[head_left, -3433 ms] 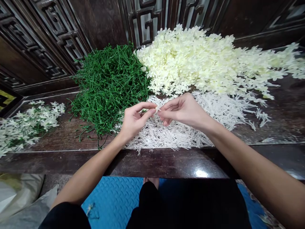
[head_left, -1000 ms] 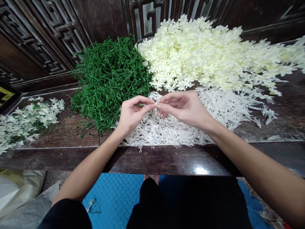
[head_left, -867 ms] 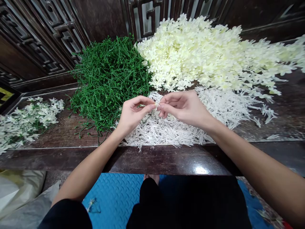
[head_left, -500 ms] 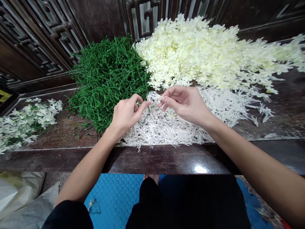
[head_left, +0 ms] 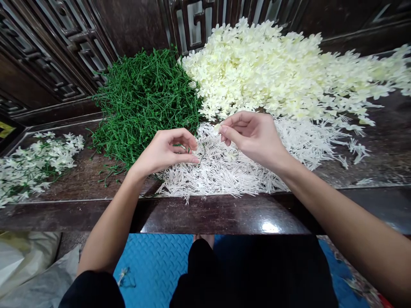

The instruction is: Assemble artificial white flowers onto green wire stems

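Observation:
My right hand (head_left: 248, 130) pinches a small pale flower piece (head_left: 217, 128) between thumb and forefinger, above the pile of white sprigs (head_left: 224, 175). To its left, my left hand (head_left: 175, 147) is curved, with thumb and fingertips apart; a thin green stem (head_left: 203, 153) shows by its thumb tip, and part of it is hidden behind the fingers. The green stem pile (head_left: 144, 102) lies behind my left hand. Cream-white flower heads (head_left: 263, 68) are heaped behind my right hand.
Assembled white flowers on green stems (head_left: 41, 162) lie at the far left of the dark wooden bench (head_left: 205, 214). Carved wood panels stand along the back. Below are a blue mat (head_left: 150, 265) and pale bags (head_left: 35, 265) at lower left.
My left hand has moved slightly left and down, away from my right hand, and its fingers have spread from the thumb. My right hand has shifted slightly right, still pinching the pale piece.

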Motion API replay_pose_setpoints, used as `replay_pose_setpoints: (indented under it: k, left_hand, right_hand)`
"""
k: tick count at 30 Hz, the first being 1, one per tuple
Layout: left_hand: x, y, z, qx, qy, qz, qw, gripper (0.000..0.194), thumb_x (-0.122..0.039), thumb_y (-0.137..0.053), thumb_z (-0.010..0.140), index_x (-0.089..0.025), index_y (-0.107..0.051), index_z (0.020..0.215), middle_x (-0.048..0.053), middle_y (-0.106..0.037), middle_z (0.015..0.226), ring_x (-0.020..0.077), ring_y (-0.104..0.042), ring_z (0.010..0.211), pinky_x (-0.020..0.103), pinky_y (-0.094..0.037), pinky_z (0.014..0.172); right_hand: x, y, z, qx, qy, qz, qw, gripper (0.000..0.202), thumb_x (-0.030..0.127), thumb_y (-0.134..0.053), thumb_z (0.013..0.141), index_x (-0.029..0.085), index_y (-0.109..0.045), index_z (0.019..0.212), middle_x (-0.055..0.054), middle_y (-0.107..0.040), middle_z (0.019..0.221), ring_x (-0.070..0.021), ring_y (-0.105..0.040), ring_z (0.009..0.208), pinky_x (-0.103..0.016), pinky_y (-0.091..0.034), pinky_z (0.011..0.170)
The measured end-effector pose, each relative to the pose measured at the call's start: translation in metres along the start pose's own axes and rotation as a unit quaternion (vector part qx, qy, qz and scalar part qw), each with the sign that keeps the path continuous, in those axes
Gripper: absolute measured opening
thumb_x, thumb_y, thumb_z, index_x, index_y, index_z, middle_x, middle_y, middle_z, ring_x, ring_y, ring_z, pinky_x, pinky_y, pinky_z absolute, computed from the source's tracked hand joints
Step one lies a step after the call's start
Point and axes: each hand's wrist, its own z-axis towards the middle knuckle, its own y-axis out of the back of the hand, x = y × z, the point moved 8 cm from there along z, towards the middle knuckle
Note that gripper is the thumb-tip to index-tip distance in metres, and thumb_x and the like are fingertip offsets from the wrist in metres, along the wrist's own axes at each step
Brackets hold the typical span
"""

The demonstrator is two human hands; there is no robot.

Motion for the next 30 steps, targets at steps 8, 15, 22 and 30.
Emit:
replay_pose_setpoints:
  k: [8,15,22,30]
  left_hand:
    - [0.009,0.002,0.005,-0.123,0.011,-0.121,0.985,0.04,-0.026,-0.093,0.054,-0.015,-0.067,0.083,0.003,-0.071,0.08,0.0126,-0.067,0.067,0.027,-0.061,0.068]
    - [0.012,-0.008,0.0,-0.163,0.058,-0.188,0.967,0.029,-0.028,-0.09,0.06,-0.014,-0.066,0.067,0.006,-0.073,0.084,0.0139,-0.07,0.073,0.028,-0.062,0.073]
    - [0.012,-0.015,0.001,-0.152,0.063,-0.229,0.959,0.026,-0.027,-0.088,0.065,-0.014,-0.068,0.076,0.002,-0.071,0.065,0.0137,-0.069,0.055,0.026,-0.062,0.055]
    - [-0.001,-0.002,-0.003,-0.212,-0.028,-0.056,0.975,0.009,-0.021,-0.078,0.076,-0.015,-0.078,0.081,0.004,-0.075,0.071,0.009,-0.065,0.059,0.019,-0.054,0.054]
  right_hand:
    - [0.004,-0.002,-0.001,0.01,0.038,0.012,0.999,0.006,0.019,-0.068,0.084,0.024,-0.065,0.081,-0.006,-0.069,0.086,-0.0192,-0.066,0.073,-0.042,-0.06,0.073]
    - [0.008,-0.004,-0.001,0.014,0.065,0.055,0.996,0.008,0.016,-0.074,0.072,0.023,-0.074,0.075,-0.002,-0.073,0.079,-0.0174,-0.067,0.069,-0.041,-0.063,0.074]
    - [0.011,-0.005,-0.004,0.016,0.061,0.068,0.996,0.011,0.017,-0.08,0.073,0.021,-0.073,0.081,-0.002,-0.071,0.07,-0.0162,-0.067,0.06,-0.036,-0.062,0.063]
    - [0.011,-0.012,-0.004,0.058,0.085,0.049,0.994,0.004,0.024,-0.08,0.078,0.023,-0.076,0.077,-0.001,-0.072,0.074,-0.0151,-0.067,0.063,-0.035,-0.062,0.065]
